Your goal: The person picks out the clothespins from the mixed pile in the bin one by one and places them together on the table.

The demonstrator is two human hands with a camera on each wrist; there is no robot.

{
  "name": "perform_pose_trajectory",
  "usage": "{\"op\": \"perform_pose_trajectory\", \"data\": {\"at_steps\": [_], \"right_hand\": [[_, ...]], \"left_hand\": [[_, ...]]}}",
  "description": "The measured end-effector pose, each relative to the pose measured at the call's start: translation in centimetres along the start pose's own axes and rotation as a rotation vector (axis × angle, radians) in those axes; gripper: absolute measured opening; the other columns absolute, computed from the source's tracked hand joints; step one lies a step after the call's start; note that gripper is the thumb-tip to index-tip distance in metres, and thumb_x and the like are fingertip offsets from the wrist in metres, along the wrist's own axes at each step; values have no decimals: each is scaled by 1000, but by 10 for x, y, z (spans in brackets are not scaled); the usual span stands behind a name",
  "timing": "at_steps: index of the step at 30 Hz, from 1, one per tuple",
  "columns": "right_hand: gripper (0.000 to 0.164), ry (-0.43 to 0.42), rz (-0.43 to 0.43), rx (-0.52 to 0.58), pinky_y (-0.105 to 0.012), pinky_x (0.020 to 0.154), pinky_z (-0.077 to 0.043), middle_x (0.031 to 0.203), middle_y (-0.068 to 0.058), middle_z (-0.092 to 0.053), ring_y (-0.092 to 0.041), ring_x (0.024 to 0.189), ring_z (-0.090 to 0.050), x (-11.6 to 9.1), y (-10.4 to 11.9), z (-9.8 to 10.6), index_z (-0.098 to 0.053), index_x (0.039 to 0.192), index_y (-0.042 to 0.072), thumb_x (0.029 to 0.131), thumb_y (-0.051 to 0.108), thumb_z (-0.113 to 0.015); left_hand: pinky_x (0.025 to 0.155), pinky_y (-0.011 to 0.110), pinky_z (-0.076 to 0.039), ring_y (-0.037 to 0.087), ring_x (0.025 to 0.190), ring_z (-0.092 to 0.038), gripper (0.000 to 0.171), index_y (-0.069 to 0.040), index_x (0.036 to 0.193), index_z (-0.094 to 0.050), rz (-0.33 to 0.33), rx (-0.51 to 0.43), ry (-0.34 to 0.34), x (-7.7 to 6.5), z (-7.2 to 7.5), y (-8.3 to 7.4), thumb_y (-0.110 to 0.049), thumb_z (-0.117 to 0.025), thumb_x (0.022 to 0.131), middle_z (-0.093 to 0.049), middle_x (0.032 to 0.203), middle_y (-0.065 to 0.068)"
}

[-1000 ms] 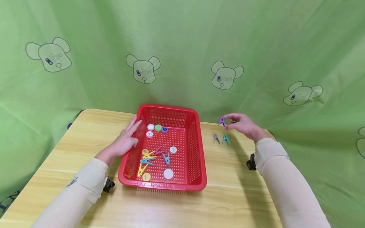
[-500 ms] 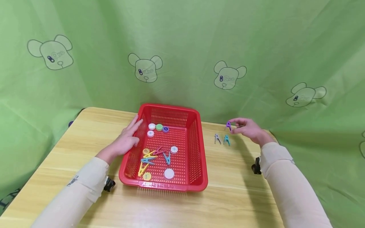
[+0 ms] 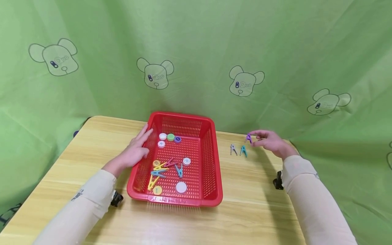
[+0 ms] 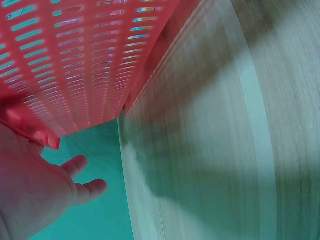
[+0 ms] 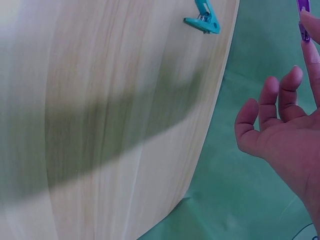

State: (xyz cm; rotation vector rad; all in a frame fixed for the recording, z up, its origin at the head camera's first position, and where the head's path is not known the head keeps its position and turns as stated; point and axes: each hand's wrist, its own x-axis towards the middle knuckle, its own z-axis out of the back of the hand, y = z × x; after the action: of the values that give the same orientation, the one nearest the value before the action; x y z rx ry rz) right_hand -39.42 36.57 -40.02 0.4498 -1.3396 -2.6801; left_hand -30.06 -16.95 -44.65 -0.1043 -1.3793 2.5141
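Between thumb and forefinger my right hand (image 3: 271, 141) pinches a purple clothespin (image 3: 249, 138) above the table's back right. The right wrist view also has this purple clothespin (image 5: 304, 22), with the other fingers loosely bent. A grey clothespin (image 3: 233, 149) and a teal one (image 3: 243, 150) lie side by side just left of that hand. My left hand (image 3: 134, 151) rests on the left rim of a red basket (image 3: 218, 170), fingers extended along it. In the left wrist view, two fingers of the left hand (image 4: 40, 185) reach past the rim, and the rest are hidden.
Inside the basket lie several clothespins, among them a red one (image 3: 169, 163) and a blue one (image 3: 179, 170). Several round caps are there too, including a green cap (image 3: 170, 137) and a large white cap (image 3: 181, 187). A green curtain (image 3: 196, 51) hangs behind the wooden table (image 3: 245, 211).
My right hand has moved rightward and slightly down with the purple clothespin, from above the teal clothespin to its right. The left hand stays on the basket's rim.
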Motion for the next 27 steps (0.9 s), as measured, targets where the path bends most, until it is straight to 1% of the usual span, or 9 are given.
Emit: {"op": "perform_pose_trajectory", "data": {"at_steps": [5,10,13,17,19,22,25,27], "right_hand": [[61,-1,-6,-1,-32,76,-43,120,-15,-43,-25,106,-40,1,-6,1,-53,140,1,85,9,-76],[58,2,-20,-12,-36,82,-42,126,-17,-42,-28,113,-39,-3,-11,3,-53,139,2,86,12,-75],[59,16,-16,4,-38,85,-42,131,-21,-40,-30,117,-37,-6,-14,5,-52,140,1,86,12,-74],[60,31,-14,27,-38,81,-44,134,-26,-37,-30,115,-38,-10,-18,7,-49,142,-1,87,8,-72],[60,37,-19,19,-37,82,-45,136,-26,-36,-28,114,-39,-11,-21,9,-48,143,-1,88,9,-71],[62,52,-28,13,-36,81,-46,138,-25,-36,-25,112,-41,-10,-28,11,-47,145,1,89,10,-71],[63,61,-29,6,-34,76,-46,133,-24,-38,-22,103,-45,-9,-35,12,-47,145,2,89,11,-72],[63,64,-29,4,-33,74,-46,130,-23,-39,-21,99,-46,-8,-38,12,-48,145,2,88,13,-73]], "left_hand": [[108,65,-26,40,148,3,94,-13,161,-17,4,-8,-7,-1,0,1,4,-54,77,12,164,-16],[107,65,-28,39,148,3,93,-13,161,-17,-2,-11,-2,1,-1,2,5,-54,78,11,164,-17],[109,65,-26,39,148,3,93,-13,161,-17,-9,-4,0,2,-1,1,4,-54,78,11,164,-16],[109,65,-24,38,148,3,93,-14,161,-18,-14,4,-3,4,-2,0,3,-55,78,10,164,-17],[109,65,-25,38,148,2,93,-14,161,-18,-10,7,-5,4,-2,0,3,-55,78,11,164,-17],[110,66,-22,39,148,2,94,-13,161,-18,-7,19,-6,4,-2,0,3,-55,77,11,164,-17],[110,66,-19,39,148,2,93,-13,161,-18,-6,21,-6,2,-1,0,3,-56,77,11,164,-16],[110,66,-20,38,148,3,93,-13,161,-18,-3,15,-5,2,-1,1,2,-55,78,11,164,-17]]}}
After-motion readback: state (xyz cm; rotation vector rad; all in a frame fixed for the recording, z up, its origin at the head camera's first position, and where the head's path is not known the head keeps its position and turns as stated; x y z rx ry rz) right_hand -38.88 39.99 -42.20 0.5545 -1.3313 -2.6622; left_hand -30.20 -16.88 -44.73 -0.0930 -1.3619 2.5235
